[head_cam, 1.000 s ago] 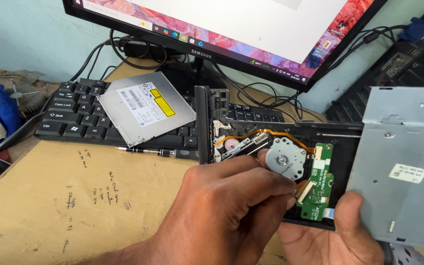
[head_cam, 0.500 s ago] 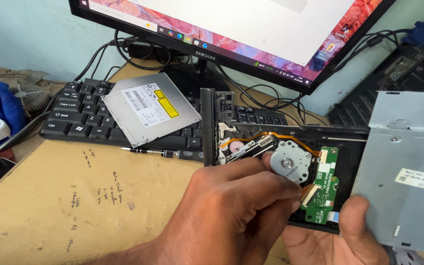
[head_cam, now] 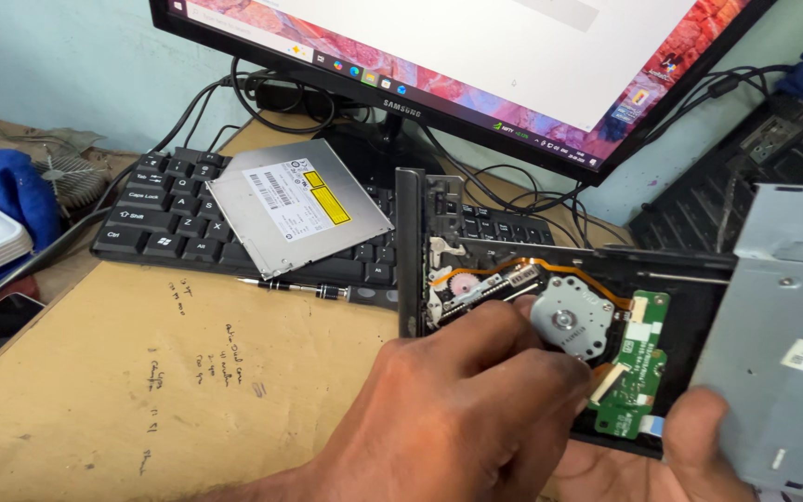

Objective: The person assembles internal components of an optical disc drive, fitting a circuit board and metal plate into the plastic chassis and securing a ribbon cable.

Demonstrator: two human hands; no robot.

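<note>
Cardboard-topped desk (head_cam: 141, 390) fills the lower left. At bottom centre I see my left hand (head_cam: 448, 418) curled, fingers pinching at the opened optical drive (head_cam: 550, 325) just above; my right hand (head_cam: 690, 446) grips its lower edge. Its long axis runs left-right. Beyond: slim drive (head_cam: 299, 204) on keyboard (head_cam: 169, 218), monitor (head_cam: 476, 56).

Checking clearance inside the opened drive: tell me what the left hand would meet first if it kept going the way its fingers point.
Probably the round silver motor: the left hand points up-right at it, fingertips beside it. Depth is unclear.
</note>
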